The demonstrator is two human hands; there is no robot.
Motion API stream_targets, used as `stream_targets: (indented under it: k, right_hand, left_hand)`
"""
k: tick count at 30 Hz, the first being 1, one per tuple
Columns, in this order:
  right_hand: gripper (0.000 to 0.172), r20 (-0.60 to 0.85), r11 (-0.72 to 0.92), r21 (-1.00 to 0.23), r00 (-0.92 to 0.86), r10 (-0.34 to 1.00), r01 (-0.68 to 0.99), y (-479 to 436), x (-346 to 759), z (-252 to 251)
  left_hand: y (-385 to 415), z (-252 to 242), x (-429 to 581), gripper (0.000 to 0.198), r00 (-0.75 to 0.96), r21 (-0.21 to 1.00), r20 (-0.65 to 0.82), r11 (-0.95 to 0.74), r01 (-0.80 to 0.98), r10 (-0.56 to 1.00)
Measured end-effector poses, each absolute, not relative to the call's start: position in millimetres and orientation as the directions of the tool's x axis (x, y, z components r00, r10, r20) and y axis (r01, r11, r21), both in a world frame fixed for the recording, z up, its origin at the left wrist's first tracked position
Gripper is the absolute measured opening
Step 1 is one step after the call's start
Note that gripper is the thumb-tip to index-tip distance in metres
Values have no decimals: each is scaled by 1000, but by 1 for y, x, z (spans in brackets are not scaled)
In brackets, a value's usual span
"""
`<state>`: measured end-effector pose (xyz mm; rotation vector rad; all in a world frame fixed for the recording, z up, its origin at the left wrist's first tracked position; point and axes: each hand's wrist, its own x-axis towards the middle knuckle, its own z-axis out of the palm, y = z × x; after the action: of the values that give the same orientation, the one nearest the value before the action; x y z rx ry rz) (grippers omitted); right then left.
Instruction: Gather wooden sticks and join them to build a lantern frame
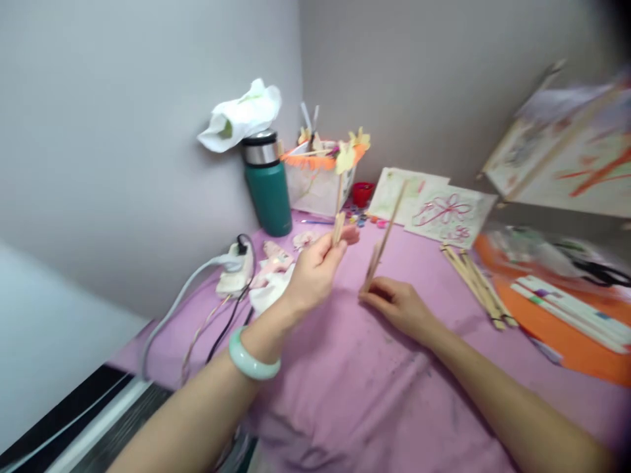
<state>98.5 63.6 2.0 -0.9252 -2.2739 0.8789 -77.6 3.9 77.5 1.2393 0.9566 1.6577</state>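
Note:
My left hand is raised above the purple tablecloth with its fingers pinched around a thin wooden stick that stands upright. My right hand rests low on the cloth and grips another wooden stick, which leans up and to the right. The two sticks are a short way apart. A pale green bangle circles my left wrist. The frame is blurred by motion.
A bundle of wooden sticks lies to the right, beside an orange sheet. At the back stand a green flask, a decorated box, a red cup and flower drawings. A power strip with cables lies on the left.

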Motion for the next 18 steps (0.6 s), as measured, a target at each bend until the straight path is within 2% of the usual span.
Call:
stream_targets:
  k: [2,4,8,13,16,18]
  right_hand:
    - [19,233,574,-709,-632,739,410,64,100,-1]
    - [23,242,581,-699,-626,741,418,66,101,-6]
    - [32,232,575,-666,-601,765,474,70,102,-16]
    - [25,248,590,-667,-611,752,455,61,99,-7]
    - [18,256,600,-660,-616,745,452,49,97,2]
    - [15,268,602,-657,-606,749,453,44,96,5]
  left_hand:
    - [-20,103,-94,21,-148,908,361,-383,-172,921]
    - [-46,128,-113,18,-147,932,309,-330,-147,940]
    - [-84,156,-145,17,-243,956,263,-287,-67,934]
    - [-76,146,-141,11,-208,933,332,-353,-73,920]
    - [-44,124,-114,12,-119,957,257,-270,-104,959]
    - [-19,110,-91,10,-117,971,176,-192,-143,977]
